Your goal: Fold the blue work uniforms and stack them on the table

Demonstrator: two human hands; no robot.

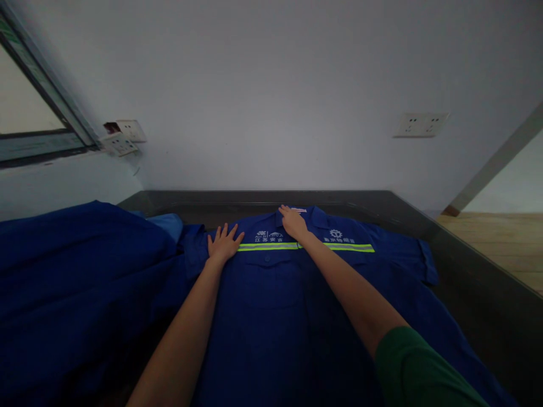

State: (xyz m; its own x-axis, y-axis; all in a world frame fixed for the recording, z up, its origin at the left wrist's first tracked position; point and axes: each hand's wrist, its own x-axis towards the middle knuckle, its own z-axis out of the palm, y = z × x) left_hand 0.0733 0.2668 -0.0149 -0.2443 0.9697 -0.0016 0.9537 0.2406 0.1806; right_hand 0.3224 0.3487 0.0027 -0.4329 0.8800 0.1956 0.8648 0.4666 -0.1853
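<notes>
A short-sleeved blue work shirt (263, 288) lies front up on a dark surface (207, 215), its hem out of frame & its lower front too dim to read. The right forearm hides part of the chest; lettering is only partly legible. A yellow-green reflective stripe (267, 246) w/ a pale center band crosses the chest below 2 white logos; the collar (319, 217) faces the far wall (271, 113). The shirt is beneath both hands: the left hand (223, 243), fingers spread, presses near the left shoulder; the right hand (294, 222) rests at the collar's left part, fingers extended, tho whether they pinch fabric can't be told. At left, dark blue cloth (85, 271) meets the left sleeve, w/ light blue cloth (168, 225) partly hidden behind. Wall sockets (421, 124) sit far right, more far left nr. a cut-off window (38, 102).
</notes>
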